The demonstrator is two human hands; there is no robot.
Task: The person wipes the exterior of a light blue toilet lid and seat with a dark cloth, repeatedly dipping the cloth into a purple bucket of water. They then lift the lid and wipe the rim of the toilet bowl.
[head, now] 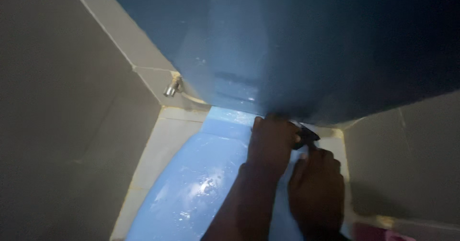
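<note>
Down at the foot of the dark blue wall (297, 44), the left hand (272, 142) is pressing flat, fingers closed together, beside a small dark tool (306, 135). The right hand (316, 188) is gripping that tool over the wet light-blue floor (201, 183), near a metal tap (172, 87).

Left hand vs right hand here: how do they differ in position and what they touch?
The left hand sits higher, up against the lower edge of the dark blue tank; the right hand sits lower and nearer the camera. The left hand's forearm shows along its length, the right hand's is cut off by the frame edge. The small dark object lies between them; which hand grips it is unclear. Both hover over the light blue surface.
</note>
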